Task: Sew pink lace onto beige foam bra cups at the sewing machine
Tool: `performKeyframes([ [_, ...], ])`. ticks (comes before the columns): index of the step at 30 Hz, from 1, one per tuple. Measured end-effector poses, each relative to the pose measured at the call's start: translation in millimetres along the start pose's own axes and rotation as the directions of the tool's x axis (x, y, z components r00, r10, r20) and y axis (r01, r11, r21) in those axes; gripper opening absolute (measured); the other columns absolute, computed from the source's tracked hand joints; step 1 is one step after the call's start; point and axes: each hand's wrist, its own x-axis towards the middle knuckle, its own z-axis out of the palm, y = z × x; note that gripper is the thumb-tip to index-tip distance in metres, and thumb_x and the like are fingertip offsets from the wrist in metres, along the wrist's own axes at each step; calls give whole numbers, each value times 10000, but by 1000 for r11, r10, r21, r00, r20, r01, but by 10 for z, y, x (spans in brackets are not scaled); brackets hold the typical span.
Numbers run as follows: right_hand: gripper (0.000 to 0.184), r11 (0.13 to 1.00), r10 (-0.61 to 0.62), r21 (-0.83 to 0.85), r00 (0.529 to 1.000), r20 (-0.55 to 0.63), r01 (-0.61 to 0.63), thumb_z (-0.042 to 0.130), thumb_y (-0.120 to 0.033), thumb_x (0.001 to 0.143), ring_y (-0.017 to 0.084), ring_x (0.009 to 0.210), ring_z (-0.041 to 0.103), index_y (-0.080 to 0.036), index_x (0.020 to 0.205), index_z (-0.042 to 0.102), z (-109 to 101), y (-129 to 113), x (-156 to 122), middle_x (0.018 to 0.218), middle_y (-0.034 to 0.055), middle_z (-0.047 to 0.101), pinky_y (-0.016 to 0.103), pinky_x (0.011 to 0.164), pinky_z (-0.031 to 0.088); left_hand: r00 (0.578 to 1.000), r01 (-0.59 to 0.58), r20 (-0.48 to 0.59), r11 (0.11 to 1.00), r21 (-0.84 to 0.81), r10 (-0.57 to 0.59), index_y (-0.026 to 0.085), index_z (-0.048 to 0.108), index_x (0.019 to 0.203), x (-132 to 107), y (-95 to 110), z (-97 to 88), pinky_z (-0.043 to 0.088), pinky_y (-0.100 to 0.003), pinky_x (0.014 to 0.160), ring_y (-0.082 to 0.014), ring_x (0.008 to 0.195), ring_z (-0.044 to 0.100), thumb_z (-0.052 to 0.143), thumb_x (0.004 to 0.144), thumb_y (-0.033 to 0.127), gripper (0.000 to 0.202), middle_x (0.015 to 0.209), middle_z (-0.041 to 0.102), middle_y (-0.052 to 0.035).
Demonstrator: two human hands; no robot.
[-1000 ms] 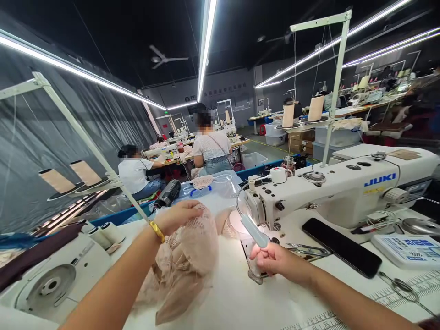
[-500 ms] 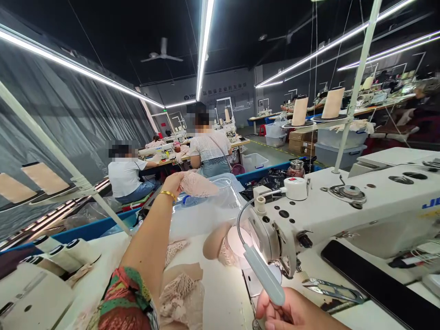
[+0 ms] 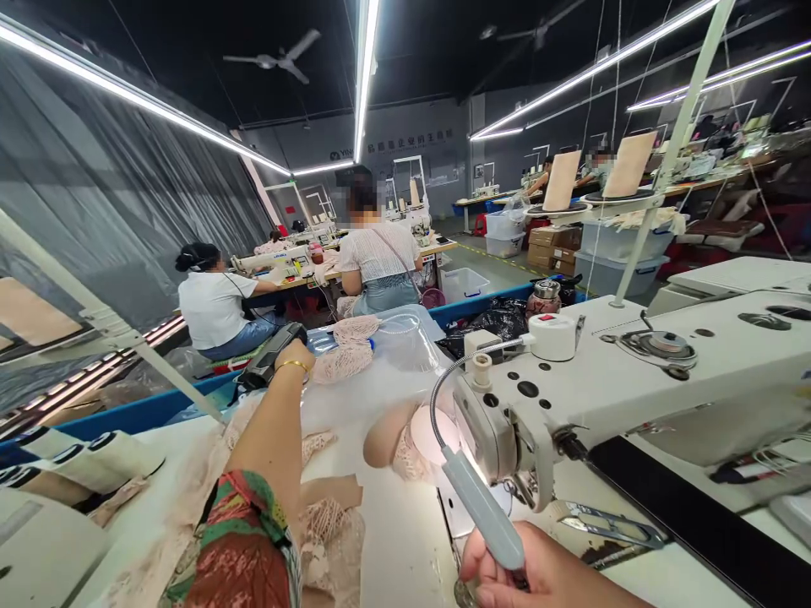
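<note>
My left hand, with a gold bangle at the wrist, reaches forward to a dark grey device beside the clear plastic bin. Its fingers are hidden, so whether they grip the device cannot be told. Pale pink lace pieces lie on the bin, just right of that hand. Down at the front of the sewing machine, my right hand is closed, fingers curled; what they hold is hidden. The grey handle of a gooseneck lamp crosses in front of it. Under the lamp sits a beige cup with lace.
Thread snips and a long black item lie right of the needle area. More lace rests on the table near my left forearm. Thread cones stand at left. Two people sit at machines ahead.
My left hand has let go of the lace piece, which now lies on the plastic bin, and has moved left to the dark device. My right hand stays near the machine's front.
</note>
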Motion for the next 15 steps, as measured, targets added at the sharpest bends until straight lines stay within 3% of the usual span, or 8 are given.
performKeyframes([
  [4,347,1000,-2,-8,999,40,3,684,-472,885,147,751,483,-164,1038,633,15,-131,-76,789,-7,543,265,724,397,995,-98,20,994,48,98,180,609,1295,-158,20,-265,576,-460,931,-255,1119,652,649,983,355,359,1307,629,-103],
  [8,291,995,-54,-76,998,43,58,642,-428,925,149,742,478,-163,1045,641,31,-71,-83,783,-11,536,270,703,391,971,-224,98,973,57,218,180,621,1277,-490,-32,-446,577,-458,932,-254,1111,654,642,988,358,340,1300,634,-98],
  [12,251,972,-121,-200,993,13,121,616,-409,939,148,735,455,-174,1013,664,89,-46,-127,777,-15,507,265,672,364,973,-195,133,979,51,187,197,631,1263,-717,-165,-494,578,-441,931,-246,1107,654,633,993,358,314,1303,635,-94],
  [15,230,962,-127,-245,992,-11,120,610,-406,936,156,757,466,-191,991,666,126,-83,-165,802,-8,521,265,683,369,986,-122,120,992,24,118,205,634,1260,-713,-220,-433,578,-431,929,-247,1112,653,638,991,357,309,1303,634,-91],
])
